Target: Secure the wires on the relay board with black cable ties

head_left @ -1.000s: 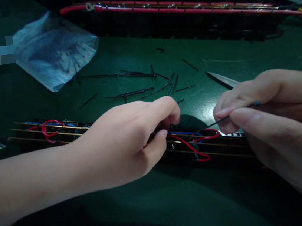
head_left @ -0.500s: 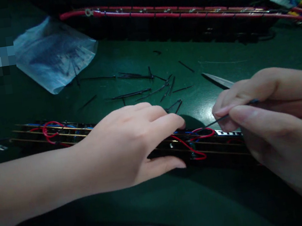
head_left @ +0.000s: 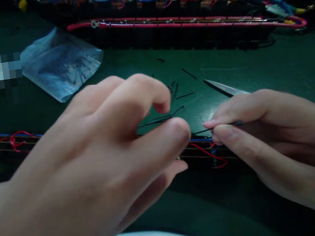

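Because the slender black plastic strip (head_left: 202, 131), apparently a cable tie, offers so little to hold, the right hand (head_left: 278, 140) pinches it between thumb and forefinger, a grip that seems chosen for precision rather than force. The strip sits over the right-hand stretch of a long, narrow, dark assembly with brass-coloured rods and red and blue wires (head_left: 206, 151), and it reaches leftward until the left hand (head_left: 101, 157) hides it. That hand hangs over the middle of the assembly, its digits bent and spread apart with no pinch showing; whether a fingertip meets the strip's hidden end, I cannot tell. The assembly lies lengthwise across the green bench (head_left: 129, 63), presumably so both hands can work over it from its near side. Just beyond the assembly, loose black plastic strips (head_left: 189, 73) lie scattered, likely for easy reach, while a translucent plastic bag (head_left: 62, 65) with dark strips inside rests beyond its left part, perhaps as a store. Beyond the assembly's right part, a pointed metal blade (head_left: 228, 87) runs out of sight behind the right hand, so whether it is held is unclear. Farthest beyond the assembly stands a bulky dark unit with a thick red cable (head_left: 179, 24), probably set back to give the hands room.
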Motion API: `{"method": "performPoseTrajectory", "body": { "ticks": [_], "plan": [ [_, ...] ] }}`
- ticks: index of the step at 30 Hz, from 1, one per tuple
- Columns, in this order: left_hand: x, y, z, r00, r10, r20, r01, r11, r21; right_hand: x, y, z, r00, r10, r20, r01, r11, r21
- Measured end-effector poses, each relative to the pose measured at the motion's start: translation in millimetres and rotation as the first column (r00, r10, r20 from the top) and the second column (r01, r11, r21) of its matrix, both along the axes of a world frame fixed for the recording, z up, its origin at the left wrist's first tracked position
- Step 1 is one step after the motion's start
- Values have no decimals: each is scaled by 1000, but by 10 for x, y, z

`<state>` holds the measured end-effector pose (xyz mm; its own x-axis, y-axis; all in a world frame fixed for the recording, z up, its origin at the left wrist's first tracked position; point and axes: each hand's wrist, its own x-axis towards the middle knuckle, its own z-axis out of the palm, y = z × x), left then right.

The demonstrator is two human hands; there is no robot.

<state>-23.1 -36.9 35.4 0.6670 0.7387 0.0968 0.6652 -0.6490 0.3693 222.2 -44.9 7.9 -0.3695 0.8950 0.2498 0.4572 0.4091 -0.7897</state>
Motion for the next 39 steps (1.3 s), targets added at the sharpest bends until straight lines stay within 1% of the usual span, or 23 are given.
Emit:
{"method": "performPoseTrajectory", "body": {
  "ticks": [1,2,3,5,6,8,12,15,18,21,24,26,27,28,30,31,32,35,37,39],
  "plan": [
    [27,27,-30,996,-55,-77,63,993,102,5,10,-14,1000,17,5,-17,1000,17],
    [49,60,-73,986,-72,-153,95,985,147,13,20,-25,1000,25,16,-25,999,27],
    [64,96,-124,965,-100,-243,113,993,37,22,26,-33,999,24,23,-25,999,32],
    [72,167,-219,973,-143,-180,124,986,-113,31,25,-33,999,49,11,-49,998,34],
    [68,199,-253,978,-132,-159,102,977,-185,28,18,-24,998,70,-5,-70,997,28],
    [57,253,-288,989,-89,-121,52,959,-279,8,-3,5,997,77,-28,-77,997,11],
    [53,314,-274,991,-8,-130,-50,899,-435,-37,-49,57,998,-49,-43,46,998,-50],
    [69,322,-263,989,24,-143,-98,837,-539,-35,-68,62,997,-69,-44,66,996,-67],
    [83,312,-256,988,64,-142,-139,777,-614,-23,-64,58,997,-67,-47,64,996,-59],
    [91,306,-230,984,81,-157,-164,750,-641,-29,-46,57,995,-81,-65,77,995,-55],
    [109,301,-211,979,102,-178,-195,737,-647,-51,-41,44,996,-57,-71,53,997,-58],
    [136,283,-235,979,115,-165,-195,746,-637,-62,-46,21,997,-25,-76,21,998,-58],
    [154,267,-261,982,121,-145,-185,763,-619,-63,-46,7,997,-17,-72,13,998,-54],
    [174,247,-294,987,125,-100,-160,789,-594,-62,-43,-7,998,-13,-65,11,999,-39],
    [212,200,-368,993,117,-4,-104,862,-496,-52,-27,-31,999,-8,-34,8,1000,-2],
    [224,179,-401,996,82,28,-61,893,-446,-45,-15,-38,1000,11,-18,-11,1000,10],
    [228,163,-427,997,57,47,-32,912,-408,-39,-3,-42,999,52,-11,-52,998,18],
    [194,158,-462,995,-11,99,46,932,-361,-28,22,-45,980,198,-27,-197,980,30],
    [151,185,-458,992,-34,118,75,928,-365,-25,26,-50,959,285,-3,-284,957,52],
    [122,219,-444,993,-32,117,76,918,-388,-20,27,-62,939,339,55,-342,938,63]
  ]
}}
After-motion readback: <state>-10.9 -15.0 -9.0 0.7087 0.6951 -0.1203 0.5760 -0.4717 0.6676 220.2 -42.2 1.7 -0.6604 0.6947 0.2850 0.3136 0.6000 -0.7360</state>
